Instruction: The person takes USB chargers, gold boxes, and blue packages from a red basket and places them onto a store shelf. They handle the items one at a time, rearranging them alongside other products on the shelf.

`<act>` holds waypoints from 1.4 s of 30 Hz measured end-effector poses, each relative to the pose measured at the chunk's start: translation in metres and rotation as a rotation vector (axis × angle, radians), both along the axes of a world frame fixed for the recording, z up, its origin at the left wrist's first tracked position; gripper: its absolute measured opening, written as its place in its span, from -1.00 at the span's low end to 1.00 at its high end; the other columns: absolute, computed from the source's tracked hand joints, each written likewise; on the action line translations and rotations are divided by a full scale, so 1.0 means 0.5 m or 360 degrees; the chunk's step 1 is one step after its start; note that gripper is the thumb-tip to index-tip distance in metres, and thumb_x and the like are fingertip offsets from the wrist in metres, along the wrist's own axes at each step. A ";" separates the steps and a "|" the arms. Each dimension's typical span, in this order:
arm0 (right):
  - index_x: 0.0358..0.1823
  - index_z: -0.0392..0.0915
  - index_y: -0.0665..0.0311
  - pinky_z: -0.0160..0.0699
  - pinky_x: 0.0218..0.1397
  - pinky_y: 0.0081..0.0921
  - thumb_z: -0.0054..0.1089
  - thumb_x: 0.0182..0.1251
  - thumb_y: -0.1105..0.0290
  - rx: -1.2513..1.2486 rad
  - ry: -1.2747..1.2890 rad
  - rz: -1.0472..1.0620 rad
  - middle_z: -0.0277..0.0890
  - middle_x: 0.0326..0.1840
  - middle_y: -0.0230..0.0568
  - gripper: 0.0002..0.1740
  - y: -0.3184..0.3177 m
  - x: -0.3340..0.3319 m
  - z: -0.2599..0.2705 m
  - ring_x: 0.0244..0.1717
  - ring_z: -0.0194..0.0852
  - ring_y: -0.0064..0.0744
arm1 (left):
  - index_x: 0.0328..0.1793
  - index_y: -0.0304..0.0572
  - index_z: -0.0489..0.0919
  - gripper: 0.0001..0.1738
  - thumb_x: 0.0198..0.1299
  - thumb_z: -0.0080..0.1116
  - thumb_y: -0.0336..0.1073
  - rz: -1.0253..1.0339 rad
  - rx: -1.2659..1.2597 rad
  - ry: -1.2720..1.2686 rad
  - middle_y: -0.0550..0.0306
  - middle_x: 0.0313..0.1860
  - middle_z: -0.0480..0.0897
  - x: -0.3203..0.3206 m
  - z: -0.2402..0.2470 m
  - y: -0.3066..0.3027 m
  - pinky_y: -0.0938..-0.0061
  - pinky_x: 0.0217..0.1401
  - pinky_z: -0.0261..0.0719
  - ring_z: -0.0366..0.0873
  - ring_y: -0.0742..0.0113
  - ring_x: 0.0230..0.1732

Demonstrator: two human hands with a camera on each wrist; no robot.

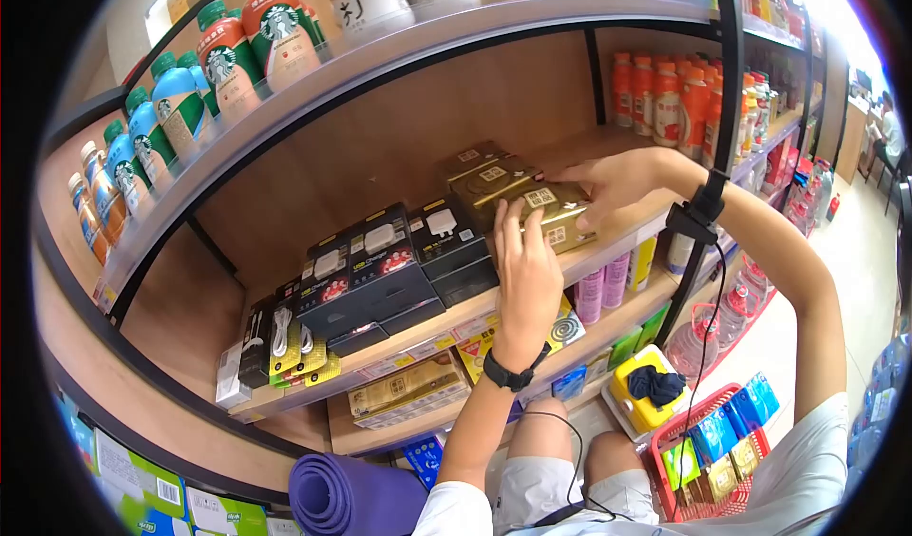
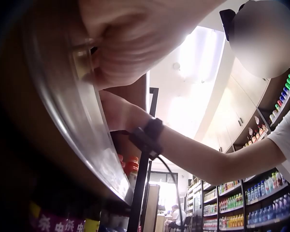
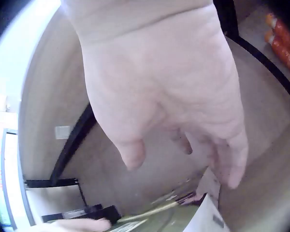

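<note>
Several gold boxes [image 1: 489,189] lie on the middle shelf, right of the black charger boxes [image 1: 375,270]. In the head view my left hand [image 1: 528,284] lays its extended fingertips on the front gold box. My right hand [image 1: 622,182] is at the right side of the same boxes, thumb towards the front and fingers over the back. The right wrist view shows that hand [image 3: 164,92] above a gold box [image 3: 171,220], fingers bent loosely downward. The left wrist view has my left hand [image 2: 135,43] close to the shelf's clear edge strip [image 2: 79,140]; its fingertips are hidden.
Coffee bottles [image 1: 275,28] stand on the shelf above, orange-capped bottles [image 1: 668,99] at the back right. Cable boxes [image 1: 285,332] lie to the left. Below are a red basket [image 1: 665,469] with packs, a yellow container [image 1: 648,389] and a rolled purple mat [image 1: 356,498].
</note>
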State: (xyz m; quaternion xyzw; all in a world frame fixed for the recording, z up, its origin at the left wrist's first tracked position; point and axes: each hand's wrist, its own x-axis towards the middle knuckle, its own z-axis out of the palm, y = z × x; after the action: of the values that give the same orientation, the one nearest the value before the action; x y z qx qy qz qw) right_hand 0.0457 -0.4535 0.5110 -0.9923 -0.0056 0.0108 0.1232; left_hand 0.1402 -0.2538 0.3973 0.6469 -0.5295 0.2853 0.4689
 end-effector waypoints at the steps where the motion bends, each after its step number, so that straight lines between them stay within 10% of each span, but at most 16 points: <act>1: 0.69 0.13 0.36 0.62 0.14 -0.40 0.42 0.37 0.17 -0.0120 -0.0093 0.0054 0.63 0.26 0.18 -0.03 0.004 -0.013 -0.011 0.11 0.64 -0.27 | 0.27 -0.37 0.58 -0.60 0.29 0.20 -0.56 -0.0029 -0.0055 -0.0025 -0.26 0.38 0.49 -0.006 0.004 -0.001 0.00 0.58 0.32 0.33 -0.28 0.53; 9: 0.68 0.15 0.34 0.60 0.18 -0.41 0.45 0.29 0.44 0.0414 -0.0104 -0.0249 0.69 0.17 0.13 -0.05 0.056 -0.039 -0.032 0.07 0.64 -0.24 | 0.14 -0.29 0.70 -0.69 0.27 0.25 -0.45 -0.0218 -0.0266 0.0063 -0.12 0.30 0.64 -0.086 0.022 0.152 0.11 0.51 0.44 0.53 -0.12 0.44; 20: 0.62 0.24 0.34 0.65 0.25 -0.15 0.43 0.25 0.40 0.0071 -0.0489 -0.0284 0.63 0.22 0.28 -0.10 0.097 0.009 -0.088 0.16 0.65 0.18 | 0.48 -0.28 0.45 -0.42 0.40 0.34 -0.27 0.0940 -0.0380 0.0258 -0.13 0.45 0.44 0.100 -0.005 0.452 0.15 0.61 0.31 0.41 0.03 0.48; 26: 0.42 0.43 0.43 0.53 0.37 -0.09 0.39 0.27 0.33 -0.0482 -0.1091 -0.0080 0.54 0.32 0.23 -0.30 0.121 0.021 -0.133 0.29 0.51 0.19 | 0.55 -0.38 0.33 -0.25 0.36 0.41 -0.21 0.0536 -0.0355 0.0551 -0.28 0.42 0.45 0.161 -0.029 0.469 0.14 0.60 0.34 0.44 -0.06 0.45; 31: 0.25 0.58 0.38 0.56 0.32 -0.07 0.37 0.27 0.29 -0.0177 -0.1421 -0.0085 0.59 0.18 0.12 -0.45 0.267 0.001 -0.111 0.26 0.52 0.17 | 0.65 -0.43 0.19 -0.09 0.34 0.43 -0.21 0.0501 -0.0234 0.0661 -0.42 0.48 0.42 0.165 -0.022 0.464 0.15 0.61 0.34 0.45 -0.09 0.48; 42: 0.53 0.30 0.36 0.56 0.31 -0.10 0.42 0.27 0.48 0.0262 -0.1081 -0.0140 0.45 0.24 0.23 -0.21 0.364 0.027 -0.140 0.21 0.55 0.26 | 0.77 -0.27 -0.03 0.09 0.24 0.43 -0.44 0.0712 0.0040 0.0336 -0.47 0.52 0.38 0.146 0.009 0.482 0.10 0.49 0.46 0.45 -0.30 0.46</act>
State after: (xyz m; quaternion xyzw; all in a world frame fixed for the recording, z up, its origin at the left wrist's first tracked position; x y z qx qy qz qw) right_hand 0.0593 -0.2714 0.4410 -0.9253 -0.0043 -0.3256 0.1942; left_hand 0.2132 -0.0128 0.4016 0.7801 -0.3247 0.3063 0.4385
